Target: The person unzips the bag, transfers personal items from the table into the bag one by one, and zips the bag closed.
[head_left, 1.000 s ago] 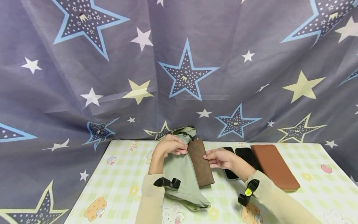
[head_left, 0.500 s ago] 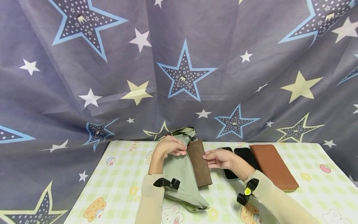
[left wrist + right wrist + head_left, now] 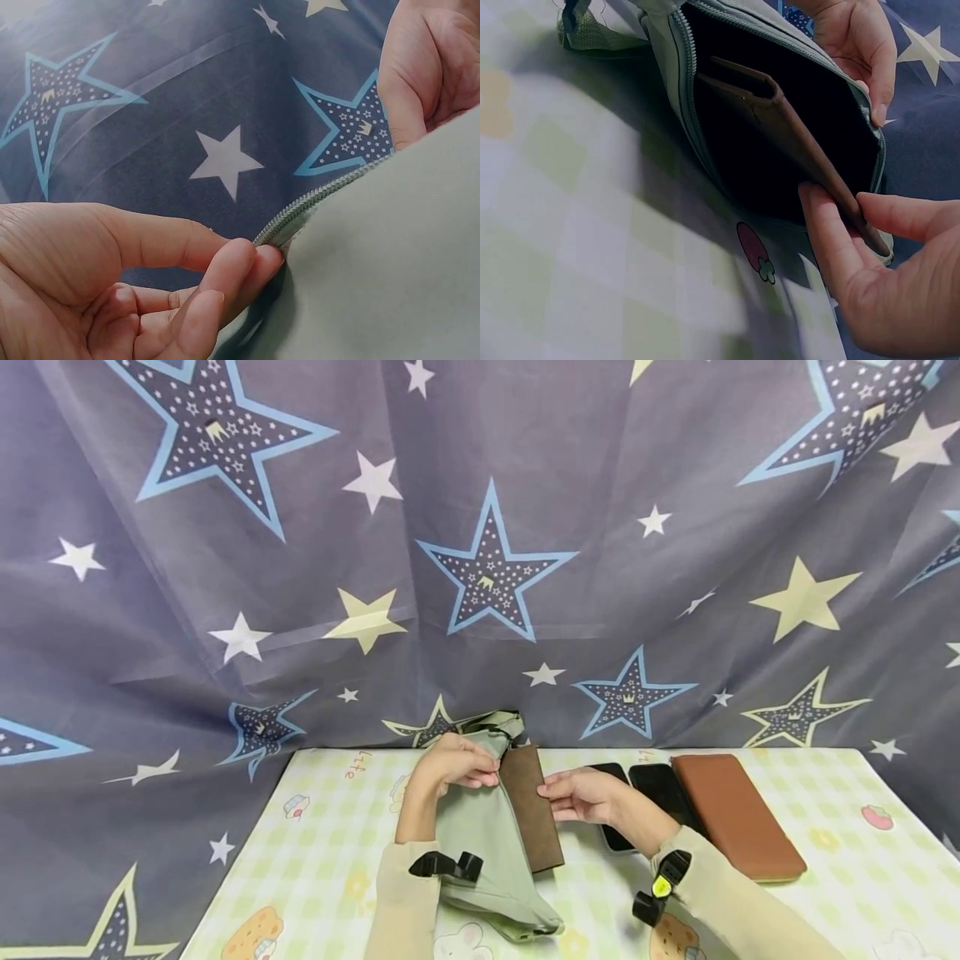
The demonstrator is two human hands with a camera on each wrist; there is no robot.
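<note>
A sage-green zippered bag [image 3: 480,835] stands on the table, its zip opening facing right. My left hand [image 3: 456,762] pinches the zipper edge [image 3: 322,193] between thumb and fingers, and the right wrist view shows the mouth spread wide with a dark inside. A dark brown bifold wallet [image 3: 531,810] is held on edge at that mouth. My right hand [image 3: 585,795] grips its outer side, thumb [image 3: 904,214] on one face and fingers on the other. Part of the wallet lies within the opening [image 3: 739,161]; how deep it reaches is partly hidden in the head view.
Right of my right hand lie two black phones [image 3: 663,789] [image 3: 617,837], one partly behind the forearm. Beside them is a tan-brown zip case [image 3: 738,814]. A starry curtain [image 3: 480,677] hangs at the table's back edge. The bag's strap [image 3: 501,723] lies toward the curtain.
The wallet and my right hand have shifted slightly left, toward the bag. My left hand keeps its pinch on the zipper edge. The head view has tilted up a little.
</note>
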